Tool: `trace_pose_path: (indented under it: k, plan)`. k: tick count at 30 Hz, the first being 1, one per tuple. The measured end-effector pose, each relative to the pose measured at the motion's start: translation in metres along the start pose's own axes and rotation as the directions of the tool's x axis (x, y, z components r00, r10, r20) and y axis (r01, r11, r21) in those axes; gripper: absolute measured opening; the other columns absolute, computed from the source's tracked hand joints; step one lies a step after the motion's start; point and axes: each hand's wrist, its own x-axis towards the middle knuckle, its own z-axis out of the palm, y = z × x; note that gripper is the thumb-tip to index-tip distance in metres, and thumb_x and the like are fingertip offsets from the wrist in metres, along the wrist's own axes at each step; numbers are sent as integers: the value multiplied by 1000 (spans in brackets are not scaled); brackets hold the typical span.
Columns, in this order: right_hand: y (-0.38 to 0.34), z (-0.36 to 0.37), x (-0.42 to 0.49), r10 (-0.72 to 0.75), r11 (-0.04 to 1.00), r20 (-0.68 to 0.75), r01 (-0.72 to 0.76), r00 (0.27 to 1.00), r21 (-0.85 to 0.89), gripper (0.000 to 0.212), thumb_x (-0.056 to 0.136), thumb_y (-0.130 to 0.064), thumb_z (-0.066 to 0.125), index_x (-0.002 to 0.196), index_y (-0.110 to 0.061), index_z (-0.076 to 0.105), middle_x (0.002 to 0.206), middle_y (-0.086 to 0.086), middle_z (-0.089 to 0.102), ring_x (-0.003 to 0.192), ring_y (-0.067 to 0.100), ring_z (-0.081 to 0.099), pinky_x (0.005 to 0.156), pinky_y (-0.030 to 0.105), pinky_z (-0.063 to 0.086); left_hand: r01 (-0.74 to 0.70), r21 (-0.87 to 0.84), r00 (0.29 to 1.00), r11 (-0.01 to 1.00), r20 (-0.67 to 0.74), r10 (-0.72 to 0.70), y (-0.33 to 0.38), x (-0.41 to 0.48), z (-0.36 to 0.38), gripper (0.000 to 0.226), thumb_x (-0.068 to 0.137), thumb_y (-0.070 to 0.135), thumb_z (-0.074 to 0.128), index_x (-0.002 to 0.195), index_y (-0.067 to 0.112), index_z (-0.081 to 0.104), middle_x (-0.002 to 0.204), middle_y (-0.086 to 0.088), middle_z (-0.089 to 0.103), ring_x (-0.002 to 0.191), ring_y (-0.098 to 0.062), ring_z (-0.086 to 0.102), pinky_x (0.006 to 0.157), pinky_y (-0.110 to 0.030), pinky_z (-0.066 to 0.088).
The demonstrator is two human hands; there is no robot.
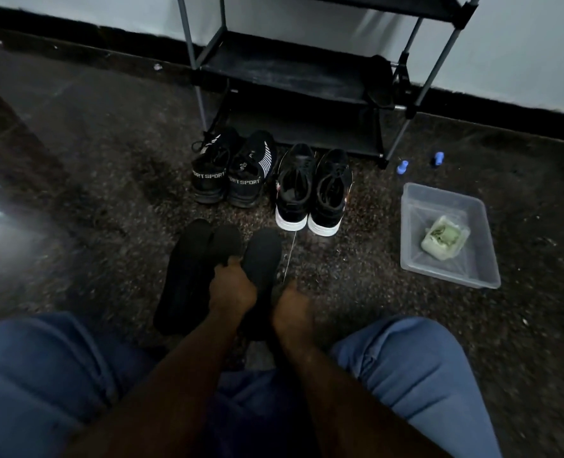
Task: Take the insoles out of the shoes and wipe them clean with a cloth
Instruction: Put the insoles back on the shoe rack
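Three black insoles lie on the dark floor between my knees: a left insole (pixel 183 276), a middle insole (pixel 225 241) and a right insole (pixel 262 256). My left hand (pixel 232 287) curls its fingers over the near end of the middle insole. Beside it, my right hand (pixel 292 309) holds the right insole by its right edge, with the fingers hidden behind it. Further away stand a black pair of "SPORT" sneakers (pixel 231 173) and a black pair with white soles (pixel 312 193). A folded green cloth (pixel 444 242) lies in a clear plastic tub (pixel 416 259) to the right.
A black shoe rack (pixel 290 77) stands against the wall behind the shoes, with a dark item (pixel 379 82) on its right end. Two small blue objects (pixel 402 166) lie on the floor near the rack's right leg. My jeans-clad knees fill the lower corners.
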Motion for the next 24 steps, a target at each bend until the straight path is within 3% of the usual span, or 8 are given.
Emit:
trace_pose_path:
  k: [6,9,13,15,17,20,22,24]
  plan:
    - [4,-3,0,44,984,53,-52,998,173,25,98,-16,56,114,-5,72,118,19,72,112,34,69,91,39,54,46,-163,995,986,92,-31,-1,8,-3,53,85,19,72,136,29,62,130,-11,69,120,-34,65,106,-39,51]
    - [5,-13,-1,53,963,78,-71,996,260,32,91,-29,67,115,-10,73,117,17,73,111,33,69,89,36,54,33,-240,993,970,115,-6,7,9,-11,52,81,20,75,132,28,64,121,-10,73,105,-35,71,97,-41,57]
    - [0,-34,4,35,899,51,-54,998,436,35,84,-33,76,113,-14,73,114,13,75,108,30,70,83,29,51,-63,-374,987,925,115,114,29,16,-29,55,79,20,76,133,15,63,105,-14,74,107,-36,70,97,-44,56]
    - [-6,-49,12,38,832,40,-54,998,551,20,80,-29,80,98,-19,75,105,14,77,102,32,72,85,32,54,-112,-477,983,872,76,167,43,20,-39,55,71,19,70,126,17,67,102,-13,75,102,-35,72,94,-52,58]
    - [-8,-62,22,54,711,46,-71,997,699,13,75,-20,83,79,-20,71,87,9,77,86,29,73,86,44,61,-131,-600,977,789,56,204,62,17,-53,48,80,0,67,125,17,66,108,-11,76,96,-25,70,86,-42,60]
    - [-7,-87,32,31,537,30,-42,999,842,13,79,-3,81,90,-7,74,86,12,76,79,25,68,79,45,63,-156,-682,968,715,40,249,96,7,-82,51,93,-12,55,134,19,60,115,-9,72,85,-16,62,57,-22,48]
    - [-4,-109,27,-8,458,45,-36,999,888,13,87,-3,76,98,-7,72,89,14,74,74,24,68,60,36,61,-176,-713,960,678,27,278,115,5,-94,50,96,-9,54,135,22,59,116,-4,72,82,-13,62,48,-19,44]
    - [0,-125,29,-29,404,38,-23,999,915,12,90,-1,72,100,-9,70,87,12,74,70,20,69,56,34,61,-178,-740,959,649,18,284,131,7,-98,46,97,-8,53,129,24,61,115,-3,72,82,-13,62,47,-18,44]
